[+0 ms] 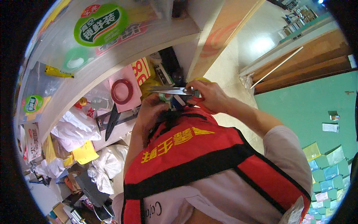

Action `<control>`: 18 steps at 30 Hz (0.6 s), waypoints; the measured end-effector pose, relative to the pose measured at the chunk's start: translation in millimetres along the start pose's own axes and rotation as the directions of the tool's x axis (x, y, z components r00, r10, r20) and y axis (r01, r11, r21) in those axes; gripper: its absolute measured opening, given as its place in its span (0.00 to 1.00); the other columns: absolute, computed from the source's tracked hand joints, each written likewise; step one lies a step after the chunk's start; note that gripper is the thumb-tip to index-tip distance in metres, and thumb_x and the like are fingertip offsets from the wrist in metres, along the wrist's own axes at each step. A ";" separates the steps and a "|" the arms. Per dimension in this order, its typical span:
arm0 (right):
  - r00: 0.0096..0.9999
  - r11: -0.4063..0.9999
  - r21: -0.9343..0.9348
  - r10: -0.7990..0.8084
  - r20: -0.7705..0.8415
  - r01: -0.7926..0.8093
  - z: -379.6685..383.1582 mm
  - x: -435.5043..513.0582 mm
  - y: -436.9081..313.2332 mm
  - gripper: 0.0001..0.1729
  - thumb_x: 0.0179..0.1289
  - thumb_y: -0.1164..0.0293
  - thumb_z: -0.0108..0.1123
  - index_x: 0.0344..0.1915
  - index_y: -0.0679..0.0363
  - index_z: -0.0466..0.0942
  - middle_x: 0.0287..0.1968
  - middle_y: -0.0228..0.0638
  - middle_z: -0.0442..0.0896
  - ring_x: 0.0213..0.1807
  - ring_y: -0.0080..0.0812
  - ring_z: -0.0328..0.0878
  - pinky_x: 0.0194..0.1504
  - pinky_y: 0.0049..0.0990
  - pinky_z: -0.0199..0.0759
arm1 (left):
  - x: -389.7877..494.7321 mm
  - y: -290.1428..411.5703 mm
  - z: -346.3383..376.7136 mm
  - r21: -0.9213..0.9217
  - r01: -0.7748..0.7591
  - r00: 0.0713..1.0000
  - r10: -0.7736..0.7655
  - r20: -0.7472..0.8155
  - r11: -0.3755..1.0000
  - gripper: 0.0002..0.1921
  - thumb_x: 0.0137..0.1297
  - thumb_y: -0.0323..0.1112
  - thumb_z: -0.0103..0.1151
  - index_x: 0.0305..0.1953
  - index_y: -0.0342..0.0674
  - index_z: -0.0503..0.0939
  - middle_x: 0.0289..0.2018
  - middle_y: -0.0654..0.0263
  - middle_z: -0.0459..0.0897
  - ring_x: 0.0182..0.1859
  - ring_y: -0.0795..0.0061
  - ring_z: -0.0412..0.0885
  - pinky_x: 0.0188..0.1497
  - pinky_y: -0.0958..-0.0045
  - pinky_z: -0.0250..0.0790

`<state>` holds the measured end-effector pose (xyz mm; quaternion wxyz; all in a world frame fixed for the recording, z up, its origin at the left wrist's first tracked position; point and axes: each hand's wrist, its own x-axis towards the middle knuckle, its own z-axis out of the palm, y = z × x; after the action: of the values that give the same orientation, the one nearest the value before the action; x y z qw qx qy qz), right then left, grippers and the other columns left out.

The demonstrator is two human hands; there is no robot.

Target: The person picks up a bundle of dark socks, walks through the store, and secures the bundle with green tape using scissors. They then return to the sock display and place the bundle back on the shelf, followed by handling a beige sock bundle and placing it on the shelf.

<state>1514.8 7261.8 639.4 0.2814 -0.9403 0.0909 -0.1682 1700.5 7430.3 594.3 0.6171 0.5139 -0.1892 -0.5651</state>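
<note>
My right hand [207,93] grips a pair of scissors [174,91] by the handles, which show red at the lower loop. Their metal blades point left, towards my left hand [152,107]. That hand has its fingers curled around a small pale green item [165,97], just below the blades; its kind is unclear. Next to it, between the hands, is a dark blue item with a pale strip [178,102], partly hidden. Both hands are in front of the red apron [190,145] that I wear, which bears yellow writing.
On the counter to the left are a dark red ring-shaped roll [122,91] on pink paper [131,103], a black pen-like object [111,123] and white plastic bags [75,130]. A clear panel with green stickers [100,25] rises behind. A green board [302,103] stands at right.
</note>
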 end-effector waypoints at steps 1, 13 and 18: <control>0.995 0.999 -0.010 -0.046 -0.084 0.045 6.8 3.8 -5.1 0.26 0.51 0.65 0.70 0.49 0.58 0.70 0.39 0.40 0.79 0.36 0.43 0.80 0.37 0.35 0.75 | -3.4 2.7 4.8 0.026 0.052 0.998 -0.052 0.019 0.998 0.20 0.49 0.18 0.60 0.47 0.35 0.78 0.39 0.66 0.82 0.38 0.76 0.78 0.42 0.76 0.70; 0.989 0.989 0.101 -0.093 -0.111 0.104 4.9 20.7 -23.1 0.29 0.42 0.82 0.66 0.48 0.55 0.70 0.40 0.42 0.78 0.42 0.50 0.78 0.41 0.39 0.75 | -23.9 23.3 15.6 0.213 0.053 0.986 -0.085 0.143 0.976 0.20 0.49 0.19 0.59 0.47 0.30 0.74 0.31 0.65 0.81 0.31 0.80 0.78 0.35 0.79 0.69; 0.990 0.989 0.070 -0.129 -0.065 0.133 0.9 23.2 -17.3 0.23 0.50 0.75 0.64 0.48 0.54 0.71 0.42 0.46 0.79 0.44 0.53 0.77 0.44 0.42 0.73 | -17.8 26.2 4.7 0.159 0.151 0.918 -0.198 0.344 0.976 0.26 0.48 0.18 0.61 0.52 0.32 0.70 0.40 0.59 0.79 0.29 0.78 0.78 0.36 0.79 0.71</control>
<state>1538.0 7270.3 654.5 0.3014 -0.9278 0.0311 -0.2178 1704.8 7439.8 624.6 0.4846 0.4560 -0.2879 -0.6887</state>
